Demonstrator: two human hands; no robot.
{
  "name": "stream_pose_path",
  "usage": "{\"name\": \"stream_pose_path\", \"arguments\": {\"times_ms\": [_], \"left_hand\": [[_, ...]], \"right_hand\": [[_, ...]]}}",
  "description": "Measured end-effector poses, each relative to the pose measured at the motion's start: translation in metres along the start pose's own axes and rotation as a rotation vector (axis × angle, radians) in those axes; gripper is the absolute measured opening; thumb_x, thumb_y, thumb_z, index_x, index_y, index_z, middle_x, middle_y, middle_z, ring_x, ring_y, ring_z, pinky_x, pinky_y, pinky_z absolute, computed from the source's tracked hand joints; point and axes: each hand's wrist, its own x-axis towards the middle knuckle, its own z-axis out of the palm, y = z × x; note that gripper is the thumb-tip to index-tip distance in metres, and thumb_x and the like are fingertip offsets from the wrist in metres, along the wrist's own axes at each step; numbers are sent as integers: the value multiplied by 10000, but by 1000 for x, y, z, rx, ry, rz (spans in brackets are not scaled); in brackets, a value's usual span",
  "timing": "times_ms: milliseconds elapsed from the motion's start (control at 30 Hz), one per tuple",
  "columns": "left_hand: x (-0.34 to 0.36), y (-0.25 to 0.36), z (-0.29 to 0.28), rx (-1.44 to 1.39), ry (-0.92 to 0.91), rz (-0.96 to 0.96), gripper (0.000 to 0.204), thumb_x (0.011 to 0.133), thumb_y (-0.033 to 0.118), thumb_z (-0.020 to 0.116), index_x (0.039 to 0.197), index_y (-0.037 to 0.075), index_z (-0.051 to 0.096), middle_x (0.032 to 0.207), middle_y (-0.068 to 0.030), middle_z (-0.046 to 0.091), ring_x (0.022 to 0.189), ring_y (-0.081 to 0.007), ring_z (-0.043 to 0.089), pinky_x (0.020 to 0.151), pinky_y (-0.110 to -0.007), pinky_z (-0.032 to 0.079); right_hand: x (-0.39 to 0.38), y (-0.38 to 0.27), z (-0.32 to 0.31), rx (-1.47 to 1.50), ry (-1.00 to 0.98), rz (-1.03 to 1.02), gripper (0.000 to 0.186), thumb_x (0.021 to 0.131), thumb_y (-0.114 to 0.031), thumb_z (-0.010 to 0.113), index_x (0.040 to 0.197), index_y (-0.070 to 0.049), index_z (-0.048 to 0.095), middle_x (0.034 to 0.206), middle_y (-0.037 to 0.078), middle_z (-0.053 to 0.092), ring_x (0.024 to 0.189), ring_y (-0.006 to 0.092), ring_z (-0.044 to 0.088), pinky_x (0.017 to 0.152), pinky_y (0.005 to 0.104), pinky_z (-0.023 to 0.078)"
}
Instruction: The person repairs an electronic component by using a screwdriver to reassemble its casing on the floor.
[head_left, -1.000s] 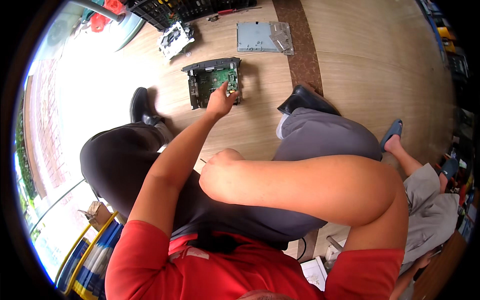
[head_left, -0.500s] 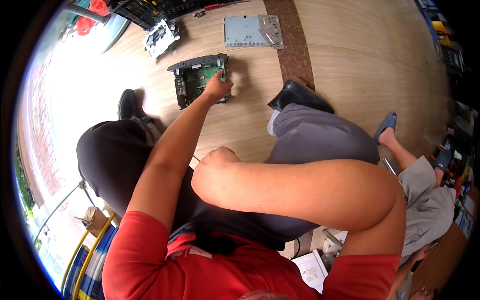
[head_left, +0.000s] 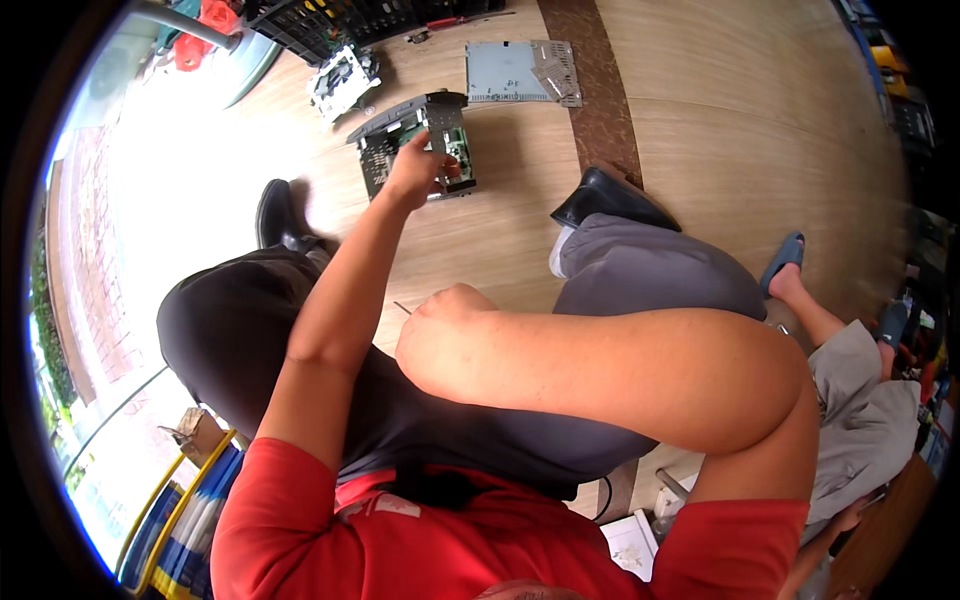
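An opened car-stereo-like electronic unit [head_left: 463, 140], with a dark metal frame and green circuit board inside, stands tilted on the floor in front of me. My left hand [head_left: 413, 172] reaches into its frame and grips it, its fingertips partly hidden inside. Nearer to my body, above my lap, my right hand [head_left: 455, 303] is closed. A thin dark shaft [head_left: 402, 308] pokes out to the left of that fist; the rest of this tool is hidden in it.
A pale metal cover plate [head_left: 500, 72] with a perforated bracket [head_left: 553, 75] lies beyond the unit. To the left sits a white-and-black mechanism [head_left: 343, 84], near a black crate [head_left: 310, 35]. A red-handled tool [head_left: 450, 21] lies beside the crate. Another person's sandalled foot [head_left: 784, 270] is at right.
My left hand has shifted from the unit's right edge toward its middle, and the unit now sits tilted. My right hand stays closed near my lap, its thin shaft now showing more.
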Motion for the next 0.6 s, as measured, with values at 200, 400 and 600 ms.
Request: {"name": "stream_pose_path", "arguments": {"times_ms": [200, 400, 600], "left_hand": [[-22, 10, -31, -331, -214, 59, 428, 1009, -41, 491, 1388, 153, 529, 971, -45, 683, 906, -205, 733, 743, -404, 612], [-12, -20, -48, -492, -385, 53, 372, 1067, 6, 435, 1404, 148, 504, 991, -41, 674, 951, -226, 724, 870, -480, 617], [-12, -24, -62, -484, -364, 20, 410, 1066, 21, 453, 1446, 169, 495, 1120, -49, 693, 1036, -235, 712, 908, -506, 604]], "right_hand": [[0, -5, 0, -41, 5, 9, 181, 834, -112, 725, 988, -113, 819, 1055, 62, 791, 1015, 242, 750, 828, 384, 599], [12, -7, 13, -34, 57, -9, 183, 841, -105, 690, 974, -95, 816, 1039, 90, 790, 1001, 260, 756, 831, 394, 600], [17, -2, 16, -32, 66, 6, 186, 830, -95, 683, 961, -79, 814, 1027, 109, 789, 1002, 277, 754, 835, 399, 600]]}}
